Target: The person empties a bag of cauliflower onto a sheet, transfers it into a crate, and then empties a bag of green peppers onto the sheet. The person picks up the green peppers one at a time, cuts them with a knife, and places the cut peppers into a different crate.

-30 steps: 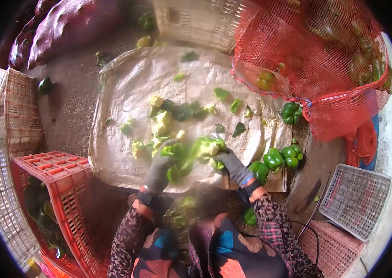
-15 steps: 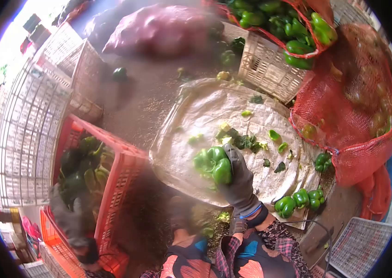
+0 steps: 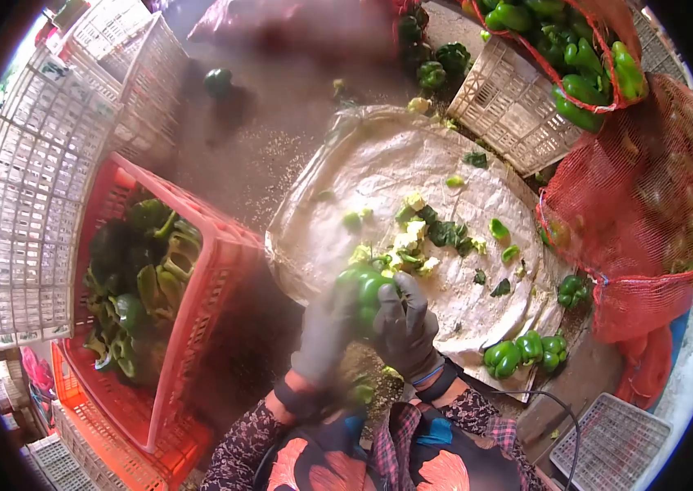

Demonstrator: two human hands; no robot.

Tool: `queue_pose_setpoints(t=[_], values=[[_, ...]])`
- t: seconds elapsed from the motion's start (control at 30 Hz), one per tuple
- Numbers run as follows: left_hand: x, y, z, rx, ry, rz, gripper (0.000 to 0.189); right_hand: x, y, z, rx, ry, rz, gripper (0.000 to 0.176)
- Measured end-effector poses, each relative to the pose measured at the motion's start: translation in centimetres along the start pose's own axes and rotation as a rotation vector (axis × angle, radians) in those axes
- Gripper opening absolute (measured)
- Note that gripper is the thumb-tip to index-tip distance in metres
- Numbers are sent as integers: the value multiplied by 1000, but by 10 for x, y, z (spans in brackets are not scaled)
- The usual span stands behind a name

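Observation:
A green bell pepper [image 3: 369, 293] is between my two grey-gloved hands, over the near edge of a pale sack [image 3: 477, 307]. My right hand [image 3: 409, 327] closes around its right side, fingers bent over the top. Against its left side is my left hand [image 3: 322, 331], blurred, with the fingers seeming to wrap the pepper. Just beyond the pepper, yellow-green scraps [image 3: 410, 237] and dark leaf pieces [image 3: 447, 234] are strewn on the sack. Several bell peppers [image 3: 529, 348] lie at the sack's right near corner.
To the left, a red crate [image 3: 214, 237] contains green peppers, some cut open. White crates [image 3: 40, 188] are stacked behind it. A red mesh bag [image 3: 625, 221] stands at right, near a beige crate [image 3: 514, 106] and a mesh bag of peppers. A thin black cable [image 3: 571, 417] hangs near my right arm.
My left hand has come from the red crate across to the pepper. My right hand has drawn the pepper slightly nearer to me. The view has shifted a little.

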State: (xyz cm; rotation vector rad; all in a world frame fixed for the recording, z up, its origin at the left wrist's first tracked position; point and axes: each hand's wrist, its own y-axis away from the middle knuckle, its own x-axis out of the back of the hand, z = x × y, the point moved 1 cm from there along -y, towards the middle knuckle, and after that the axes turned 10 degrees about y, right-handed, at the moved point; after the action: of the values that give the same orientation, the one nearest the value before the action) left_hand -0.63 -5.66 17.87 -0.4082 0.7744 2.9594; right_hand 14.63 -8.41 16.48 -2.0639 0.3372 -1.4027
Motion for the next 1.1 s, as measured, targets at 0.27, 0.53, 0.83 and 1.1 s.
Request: queue_pose_setpoints(t=[0.27,0.53,0.83,1.1], values=[[6,-3,-48,139,181,-134,31,15,19,-5,-234,-234,-271,93],[-4,2,-57,115,105,-154,27,26,34,2,-335,-338,-366,86],[-8,-5,-82,-119,-99,-207,26,36,55,17,-1062,-1110,-509,74],[-7,-10,-61,119,67,-253,38,27,29,22,-1062,-1125,-451,58]])
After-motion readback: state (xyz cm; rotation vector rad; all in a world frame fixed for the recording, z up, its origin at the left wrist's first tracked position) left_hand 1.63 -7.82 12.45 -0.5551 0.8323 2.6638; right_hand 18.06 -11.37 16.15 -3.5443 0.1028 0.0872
